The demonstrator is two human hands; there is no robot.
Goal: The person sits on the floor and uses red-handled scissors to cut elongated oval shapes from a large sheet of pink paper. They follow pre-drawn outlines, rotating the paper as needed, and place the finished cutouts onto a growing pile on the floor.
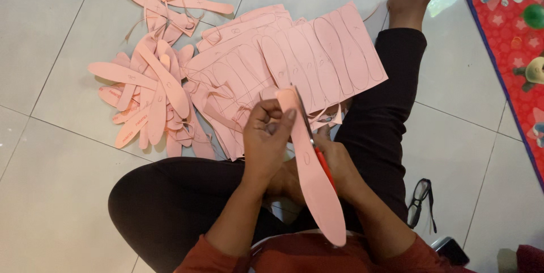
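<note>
We hold a long pink insole cutout (313, 176) over our lap, left hand (267, 140) pinching its upper end, fingers curled. Our right hand (340, 165) grips red-handled scissors (317, 148) (blades at its edge). Beyond lie marked pink sheets (294, 63) and cut insoles (150, 97) on the tiled floor (51, 193).

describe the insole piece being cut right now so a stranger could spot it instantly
Start at the seated person's dark-trousered lap on the tiled floor. Above it, the left hand pinches a long pink insole shape, with red-handled scissors in the right hand. Unlike the cut pile and uncut sheets, it is off the floor.
</note>
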